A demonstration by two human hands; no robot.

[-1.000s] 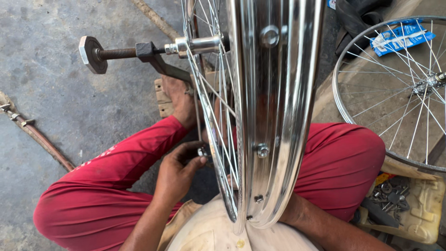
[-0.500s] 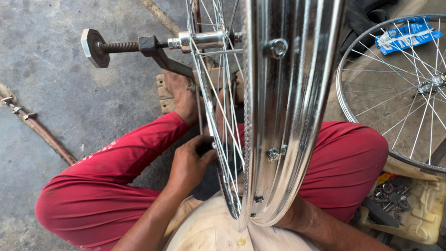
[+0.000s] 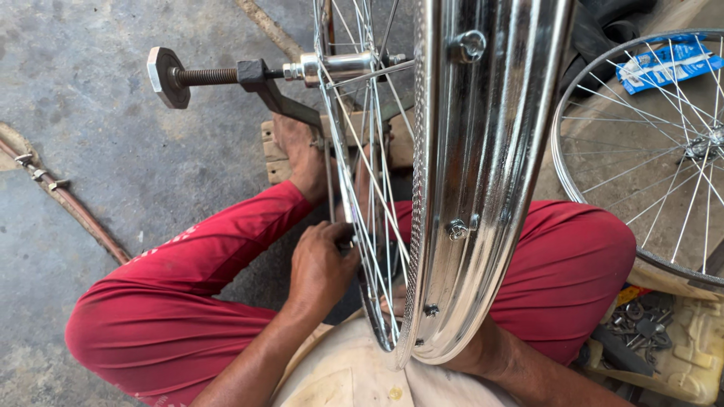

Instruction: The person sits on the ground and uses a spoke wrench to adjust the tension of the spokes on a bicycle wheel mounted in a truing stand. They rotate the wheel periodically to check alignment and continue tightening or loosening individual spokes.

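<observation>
1. Chrome bicycle wheel rim [image 3: 483, 188] standing upright on edge through the centre of the frame, running from the top edge down to the lower middle, its outer face toward the camera with nipple heads showing along it.
2. Thin steel spokes [image 3: 362, 173] fanning left of the rim, running up to the hub [image 3: 335, 66] at upper centre.
3. Hub clamped on a dark truing stand arm [image 3: 279, 94], with a threaded axle and a hexagonal end nut [image 3: 162, 77] sticking out toward the upper left.
4. Left hand [image 3: 320, 267] at centre left, fingers curled shut against the spokes low on the wheel; whatever is pinched inside the fist hidden, too small to tell.
5. Right hand [image 3: 392, 298] mostly hidden behind rim and spokes at lower centre; only fingertips showing between spokes, grip impossible to tell. Right forearm emerging at lower right below the rim.
6. Hands close together, one on each side of the spoke plane.
7. Red trousers [image 3: 181, 301] on crossed legs across the lower half; bare foot [image 3: 302, 154] resting on a small wooden block [image 3: 273, 154] near the stand base.
8. Second spoked wheel [image 3: 648, 151] lying at the right edge, a blue packet [image 3: 664, 64] beyond it at upper right.
9. Yellowish tray of small metal parts [image 3: 664, 347] at lower right.
10. Grey concrete floor [image 3: 90, 151] at left, a rusty hose with clamps [image 3: 60, 200] crossing it.
</observation>
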